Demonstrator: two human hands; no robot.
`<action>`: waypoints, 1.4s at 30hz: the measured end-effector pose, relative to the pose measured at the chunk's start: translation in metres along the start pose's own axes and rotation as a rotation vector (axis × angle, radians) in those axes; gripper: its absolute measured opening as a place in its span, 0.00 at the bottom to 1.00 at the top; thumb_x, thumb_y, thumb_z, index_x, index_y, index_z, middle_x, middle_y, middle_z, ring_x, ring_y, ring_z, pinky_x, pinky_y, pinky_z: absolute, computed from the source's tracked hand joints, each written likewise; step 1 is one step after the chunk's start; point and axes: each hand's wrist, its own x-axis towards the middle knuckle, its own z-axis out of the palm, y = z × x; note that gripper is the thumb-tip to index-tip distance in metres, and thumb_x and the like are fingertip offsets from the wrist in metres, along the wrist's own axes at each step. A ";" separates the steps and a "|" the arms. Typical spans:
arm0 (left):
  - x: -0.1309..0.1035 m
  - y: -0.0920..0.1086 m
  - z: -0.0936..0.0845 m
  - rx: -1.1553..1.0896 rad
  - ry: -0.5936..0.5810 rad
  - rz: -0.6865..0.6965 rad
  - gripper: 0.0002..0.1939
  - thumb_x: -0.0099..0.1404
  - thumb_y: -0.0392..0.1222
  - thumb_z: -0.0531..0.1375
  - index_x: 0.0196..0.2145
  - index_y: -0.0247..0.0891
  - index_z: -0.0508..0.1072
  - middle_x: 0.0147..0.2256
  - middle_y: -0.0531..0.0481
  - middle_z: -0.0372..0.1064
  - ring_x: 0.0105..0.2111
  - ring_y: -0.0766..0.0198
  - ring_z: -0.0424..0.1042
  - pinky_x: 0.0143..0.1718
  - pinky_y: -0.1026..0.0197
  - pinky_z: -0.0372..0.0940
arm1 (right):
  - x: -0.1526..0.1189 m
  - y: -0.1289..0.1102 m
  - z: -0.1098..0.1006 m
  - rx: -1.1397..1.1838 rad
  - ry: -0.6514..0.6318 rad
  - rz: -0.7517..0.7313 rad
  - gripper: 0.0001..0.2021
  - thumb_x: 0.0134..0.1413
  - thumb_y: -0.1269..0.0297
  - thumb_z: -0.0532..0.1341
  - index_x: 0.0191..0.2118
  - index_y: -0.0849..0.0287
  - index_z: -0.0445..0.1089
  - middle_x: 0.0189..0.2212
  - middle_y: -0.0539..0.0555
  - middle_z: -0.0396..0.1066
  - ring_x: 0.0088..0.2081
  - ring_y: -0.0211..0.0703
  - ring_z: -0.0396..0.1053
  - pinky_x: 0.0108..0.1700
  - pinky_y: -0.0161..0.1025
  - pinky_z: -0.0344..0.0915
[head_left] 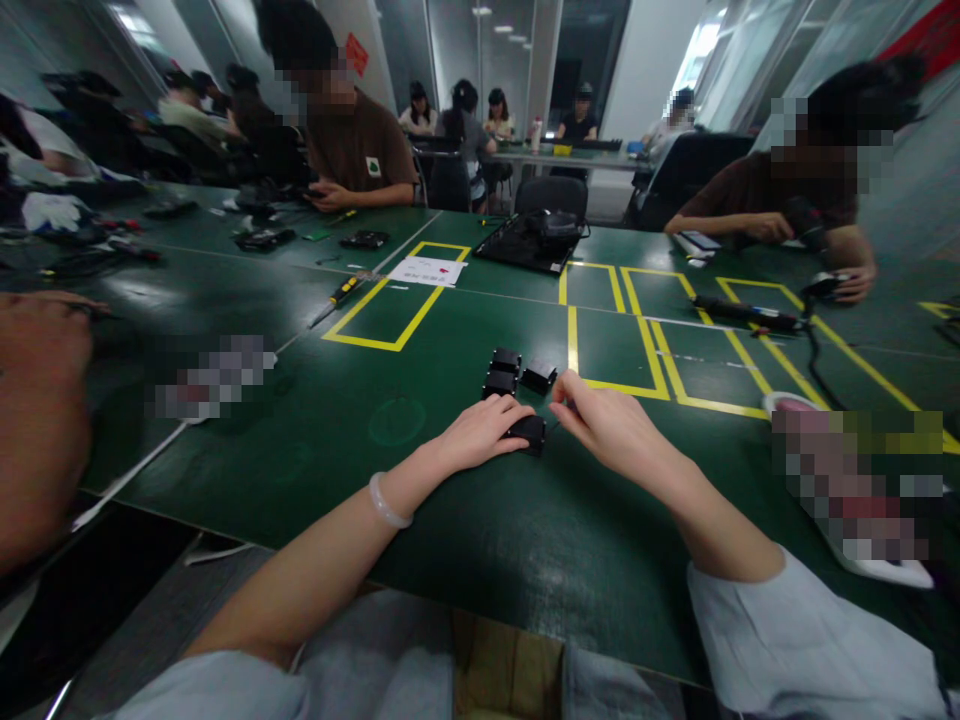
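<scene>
My left hand (484, 435), with a pale bangle on the wrist, lies on the green tabletop (480, 560) with its fingers around a small black rectangular block (529, 432). My right hand (607, 418) is closed in a pinch just to the right of that block. Something thin and dark seems to stick out below its fingertips, too small to name. Beyond my left fingers, two similar black blocks sit in a column, a far one (506, 358) and a nearer one (500, 383). Another black block (539, 375) lies at an angle beside them, close to my right hand.
Yellow tape outlines (399, 346) mark the table. Ahead lie a paper sheet (427, 271), a yellow-black screwdriver (345, 290) and a black tray (517, 250). A white power strip (930, 578) is at the right. A co-worker's hand (37, 420) reaches in at the left; others sit opposite.
</scene>
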 end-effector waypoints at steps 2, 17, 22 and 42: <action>0.000 0.000 0.000 -0.009 0.002 0.001 0.22 0.69 0.51 0.55 0.57 0.43 0.60 0.47 0.46 0.63 0.45 0.57 0.64 0.46 0.57 0.62 | -0.001 -0.001 -0.001 0.023 0.006 -0.006 0.08 0.62 0.62 0.48 0.41 0.58 0.60 0.26 0.51 0.69 0.25 0.38 0.63 0.27 0.34 0.47; 0.000 0.001 -0.002 0.003 0.004 0.003 0.22 0.69 0.51 0.56 0.57 0.43 0.60 0.47 0.46 0.63 0.45 0.57 0.65 0.44 0.57 0.63 | 0.000 0.000 0.002 0.007 0.001 -0.006 0.10 0.65 0.58 0.47 0.39 0.57 0.60 0.26 0.51 0.69 0.26 0.40 0.65 0.27 0.34 0.47; 0.000 0.001 -0.003 -0.010 0.009 0.007 0.21 0.69 0.51 0.56 0.56 0.43 0.61 0.47 0.46 0.63 0.45 0.57 0.64 0.45 0.57 0.63 | -0.001 -0.001 0.000 0.042 0.013 -0.038 0.07 0.63 0.62 0.47 0.41 0.57 0.59 0.28 0.51 0.69 0.26 0.38 0.64 0.26 0.34 0.48; 0.000 0.002 -0.003 -0.004 0.003 0.010 0.20 0.69 0.51 0.55 0.56 0.43 0.61 0.46 0.47 0.64 0.44 0.57 0.64 0.44 0.58 0.62 | -0.001 -0.007 -0.002 0.007 0.007 0.000 0.07 0.62 0.64 0.47 0.43 0.57 0.58 0.28 0.51 0.71 0.26 0.39 0.66 0.26 0.34 0.47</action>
